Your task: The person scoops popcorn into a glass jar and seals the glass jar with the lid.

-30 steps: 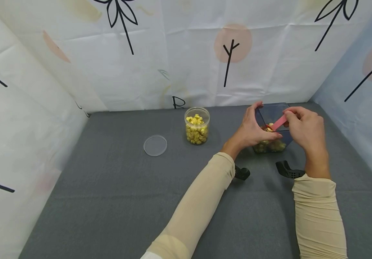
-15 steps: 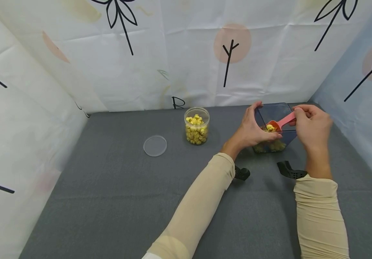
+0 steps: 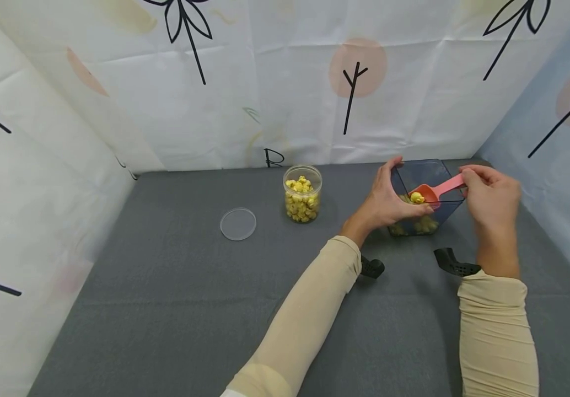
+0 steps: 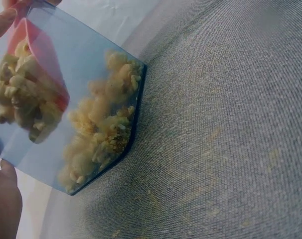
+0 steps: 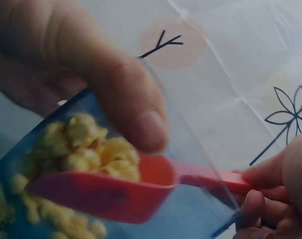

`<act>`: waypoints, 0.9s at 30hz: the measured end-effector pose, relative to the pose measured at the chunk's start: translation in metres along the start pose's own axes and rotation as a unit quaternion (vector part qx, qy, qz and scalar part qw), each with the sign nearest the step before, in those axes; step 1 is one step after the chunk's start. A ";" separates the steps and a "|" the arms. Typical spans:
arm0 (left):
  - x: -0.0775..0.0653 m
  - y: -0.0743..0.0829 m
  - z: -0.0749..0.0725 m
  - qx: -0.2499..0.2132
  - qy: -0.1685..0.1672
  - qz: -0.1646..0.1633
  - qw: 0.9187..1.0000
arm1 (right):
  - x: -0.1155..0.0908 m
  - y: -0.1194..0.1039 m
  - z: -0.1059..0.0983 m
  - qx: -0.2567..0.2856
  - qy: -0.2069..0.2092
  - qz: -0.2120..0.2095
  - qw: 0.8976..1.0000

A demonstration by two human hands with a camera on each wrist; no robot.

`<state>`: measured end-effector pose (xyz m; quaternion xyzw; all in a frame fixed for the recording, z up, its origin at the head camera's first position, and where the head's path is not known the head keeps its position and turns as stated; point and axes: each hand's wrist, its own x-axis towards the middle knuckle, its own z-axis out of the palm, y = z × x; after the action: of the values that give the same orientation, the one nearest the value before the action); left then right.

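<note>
My left hand point(image 3: 386, 198) grips the left side of a clear bluish square container point(image 3: 416, 170), its thumb along the near rim. Popcorn point(image 4: 98, 137) lies in the container's bottom. My right hand point(image 3: 494, 196) pinches the handle of a pink scoop point(image 3: 429, 194) at the right rim. Inside the container, the scoop's bowl lies nearly level, heaped with yellow popcorn point(image 5: 98, 152) in the right wrist view. Through the wall in the left wrist view, the loaded scoop point(image 4: 46, 55) shows above the popcorn below. The left thumb point(image 5: 141, 119) passes in front of the scoop in the right wrist view.
Left of the container stands a round clear jar point(image 3: 302, 169) of yellow popcorn, without its lid. Further left a clear round lid point(image 3: 237, 224) lies flat on the grey cloth-covered table point(image 3: 166, 309). Printed white cloth walls point(image 3: 285, 82) enclose the back and sides.
The right hand has moved to the right, drawing the scoop from a steep slant to nearly level, with popcorn now visible in its bowl. The left hand and container have stayed put.
</note>
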<state>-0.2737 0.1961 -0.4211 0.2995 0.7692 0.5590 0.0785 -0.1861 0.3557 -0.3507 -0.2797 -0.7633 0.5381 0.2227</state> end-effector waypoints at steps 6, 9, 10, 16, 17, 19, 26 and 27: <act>0.000 0.002 -0.001 -0.001 0.002 -0.003 1.000 | 0.001 0.001 -0.003 -0.020 -0.036 0.009 0.999; 0.000 0.002 0.000 0.000 -0.001 0.000 1.000 | 0.002 -0.001 -0.001 0.017 -0.018 0.041 0.999; 0.000 0.002 0.000 0.000 -0.002 0.000 1.000 | 0.002 -0.001 -0.001 0.039 -0.010 0.054 0.998; -0.002 0.001 -0.001 -0.004 -0.003 -0.005 1.000 | 0.004 -0.001 -0.003 0.148 0.029 0.098 0.984; -0.002 0.000 -0.001 -0.004 -0.004 -0.005 1.000 | 0.005 0.000 -0.003 0.152 0.033 0.101 0.983; -0.002 0.001 -0.001 -0.005 -0.004 -0.003 1.000 | 0.006 0.001 -0.004 0.159 0.037 0.109 0.981; -0.001 0.000 0.000 -0.011 -0.003 -0.002 1.000 | 0.009 0.006 -0.006 0.155 0.024 0.132 0.979; -0.001 0.000 0.000 -0.011 -0.003 -0.002 1.000 | 0.010 0.006 -0.007 0.154 0.020 0.134 0.979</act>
<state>-0.2726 0.1955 -0.4213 0.2984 0.7633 0.5666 0.0855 -0.1878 0.3682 -0.3541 -0.3529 -0.6224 0.6680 0.2044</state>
